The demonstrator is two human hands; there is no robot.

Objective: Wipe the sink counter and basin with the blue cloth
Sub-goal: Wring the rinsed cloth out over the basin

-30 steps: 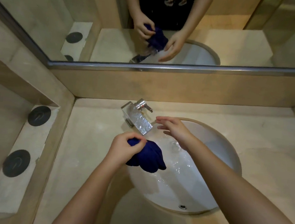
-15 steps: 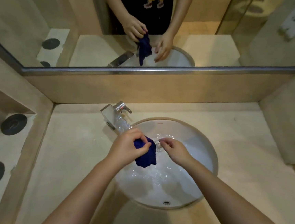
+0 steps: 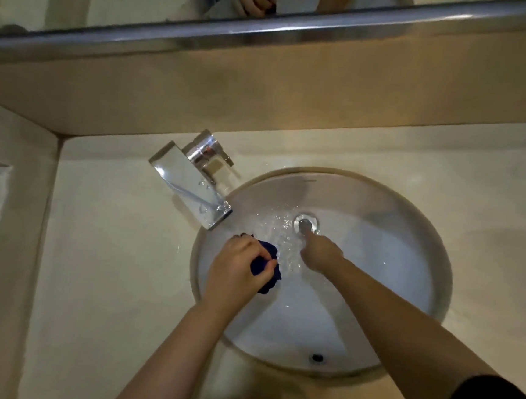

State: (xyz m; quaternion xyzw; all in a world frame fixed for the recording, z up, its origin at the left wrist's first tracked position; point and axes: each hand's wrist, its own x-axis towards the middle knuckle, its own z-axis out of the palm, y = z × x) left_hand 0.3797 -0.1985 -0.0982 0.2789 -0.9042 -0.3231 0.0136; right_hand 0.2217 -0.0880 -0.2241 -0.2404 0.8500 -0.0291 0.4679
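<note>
Since half a second ago, our right hand [image 3: 320, 252] has left its place beside the cloth and has gone deeper into the basin [image 3: 393, 258], so that one stretched finger now touches the drain plug [image 3: 306, 223]. We judge that we want to close or open the drain, so the wiping itself is not yet begun and the cloth is only getting wet. How the other fingers of this hand lie, we cannot tell.

Our left hand [image 3: 236, 273] holds as before. Its fingers and thumb are curled tightly around the blue cloth [image 3: 267, 261], which is bunched into a small dark lump at the left side of the basin, near the spout of the faucet [image 3: 190, 180]. Water runs from the spout and splashes between both hands. The pale counter [image 3: 108, 249] lies around the basin, and the cloth does not touch it.
</note>
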